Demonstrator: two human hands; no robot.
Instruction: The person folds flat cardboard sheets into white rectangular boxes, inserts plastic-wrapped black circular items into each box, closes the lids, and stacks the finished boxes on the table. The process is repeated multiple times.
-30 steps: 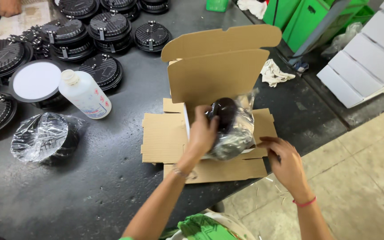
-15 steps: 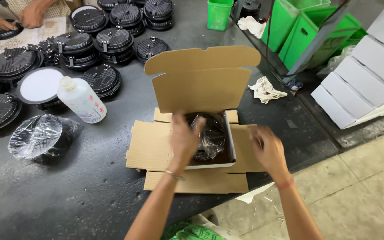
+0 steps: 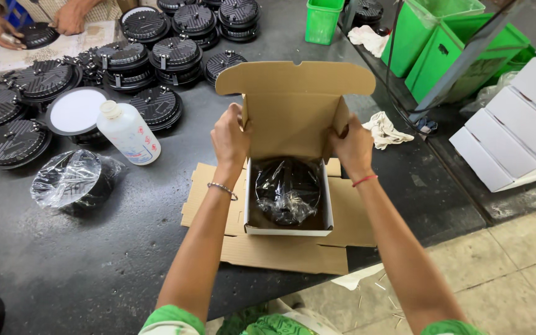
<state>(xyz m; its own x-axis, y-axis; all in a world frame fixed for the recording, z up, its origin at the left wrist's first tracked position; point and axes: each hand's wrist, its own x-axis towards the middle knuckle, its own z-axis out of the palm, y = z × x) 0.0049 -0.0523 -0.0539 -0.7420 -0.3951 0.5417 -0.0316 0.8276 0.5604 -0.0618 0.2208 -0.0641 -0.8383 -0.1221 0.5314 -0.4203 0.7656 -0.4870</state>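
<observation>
A plastic bottle (image 3: 129, 131) stands at left on the counter (image 3: 94, 248). The left hand (image 3: 229, 138) and right hand (image 3: 352, 144) pinch the side flaps of the cardboard box (image 3: 288, 186), mid-counter on flat cardboard sheets (image 3: 280, 251). The box looks light and bendable, best held at its folds; the bagged black lamp (image 3: 288, 189) inside likely adds weight.

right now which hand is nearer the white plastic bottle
Left. The left hand grips the lid's left edge, just right of the bottle; the right hand is across the cardboard box.
</observation>
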